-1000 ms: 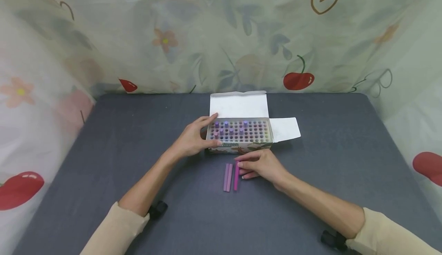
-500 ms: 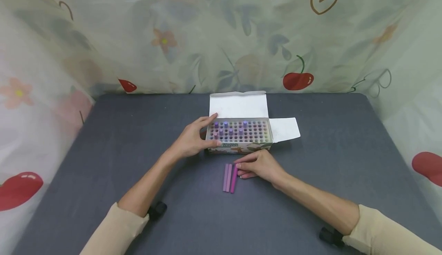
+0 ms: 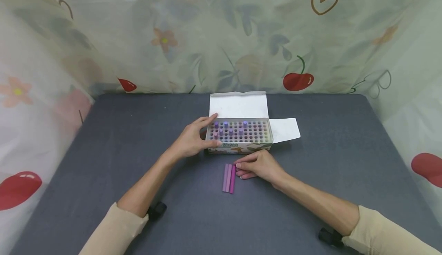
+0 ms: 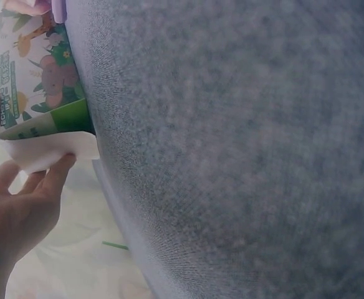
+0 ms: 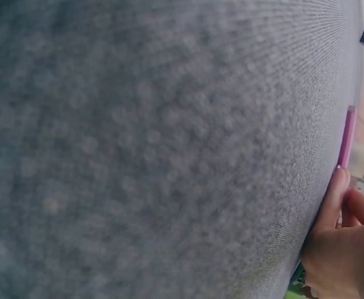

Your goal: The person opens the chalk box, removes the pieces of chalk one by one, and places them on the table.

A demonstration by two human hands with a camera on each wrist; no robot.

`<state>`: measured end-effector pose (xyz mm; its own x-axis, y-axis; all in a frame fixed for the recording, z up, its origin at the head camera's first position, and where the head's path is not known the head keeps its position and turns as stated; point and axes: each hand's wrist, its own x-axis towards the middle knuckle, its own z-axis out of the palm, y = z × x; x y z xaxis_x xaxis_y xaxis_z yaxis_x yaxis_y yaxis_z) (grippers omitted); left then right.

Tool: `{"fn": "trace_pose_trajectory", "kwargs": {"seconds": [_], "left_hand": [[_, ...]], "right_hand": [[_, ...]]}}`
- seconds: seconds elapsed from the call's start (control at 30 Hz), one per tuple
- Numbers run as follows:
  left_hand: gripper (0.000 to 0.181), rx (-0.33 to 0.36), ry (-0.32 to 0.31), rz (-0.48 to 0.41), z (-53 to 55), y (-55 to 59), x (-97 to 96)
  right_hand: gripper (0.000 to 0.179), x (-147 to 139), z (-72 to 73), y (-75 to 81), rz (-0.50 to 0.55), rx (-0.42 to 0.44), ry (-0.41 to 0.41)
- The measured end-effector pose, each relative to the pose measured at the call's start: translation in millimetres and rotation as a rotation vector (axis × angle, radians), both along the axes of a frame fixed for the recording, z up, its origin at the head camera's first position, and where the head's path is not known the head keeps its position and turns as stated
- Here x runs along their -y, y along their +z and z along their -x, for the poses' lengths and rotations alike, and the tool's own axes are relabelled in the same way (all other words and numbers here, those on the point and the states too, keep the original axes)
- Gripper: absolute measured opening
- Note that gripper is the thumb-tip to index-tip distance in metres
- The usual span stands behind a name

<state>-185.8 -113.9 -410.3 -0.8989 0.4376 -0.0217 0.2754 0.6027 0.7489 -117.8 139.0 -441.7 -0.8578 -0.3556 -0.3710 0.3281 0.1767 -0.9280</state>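
An open cardboard box [image 3: 241, 147] with an animal print stands upright. My left hand [image 3: 191, 139] holds its left end, thumb at the front edge and forefinger toward the back. In the left wrist view, fingertips of this hand [image 4: 25, 208] touch a white end flap [image 4: 51, 149]. In front of the box, two pale purple crayon-like sticks [image 3: 226, 178] lie side by side on the table. A magenta crayon-like stick [image 3: 233, 180] lies against their right side. My right hand [image 3: 260, 166] pinches its far end with thumb and forefinger; its near end shows in the right wrist view.
A holed tray [image 3: 257, 131] fills the box, with several purple and pink sticks [image 3: 231, 131] standing in its left and middle holes. The lid [image 3: 238, 106] is folded back and a side flap [image 3: 286, 129] juts right. A patterned curtain [image 3: 207, 36] hangs behind the grey table [image 3: 328, 151].
The magenta stick has moved left, with my right hand, from a small gap to rest beside the two pale purple sticks. My left hand has stayed on the box.
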Motion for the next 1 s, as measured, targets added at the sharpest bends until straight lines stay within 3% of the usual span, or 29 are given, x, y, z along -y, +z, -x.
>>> {"fn": "trace_pose_trajectory", "kwargs": {"seconds": [0.33,0.73,1.0], "left_hand": [[0.088,0.007,0.009,0.003,-0.9,0.9,0.8],[0.088,0.014,0.008,-0.008,-0.2,1.3,1.5],[0.090,0.022,0.000,-0.036,0.3,0.7,0.4]], "right_hand": [[0.025,-2,1.1,2.8,-0.025,-0.013,0.025],[0.023,-6,3.9,21.7,-0.078,-0.144,0.180],[0.025,-17,13.3,46.2,-0.128,-0.283,0.279]]}}
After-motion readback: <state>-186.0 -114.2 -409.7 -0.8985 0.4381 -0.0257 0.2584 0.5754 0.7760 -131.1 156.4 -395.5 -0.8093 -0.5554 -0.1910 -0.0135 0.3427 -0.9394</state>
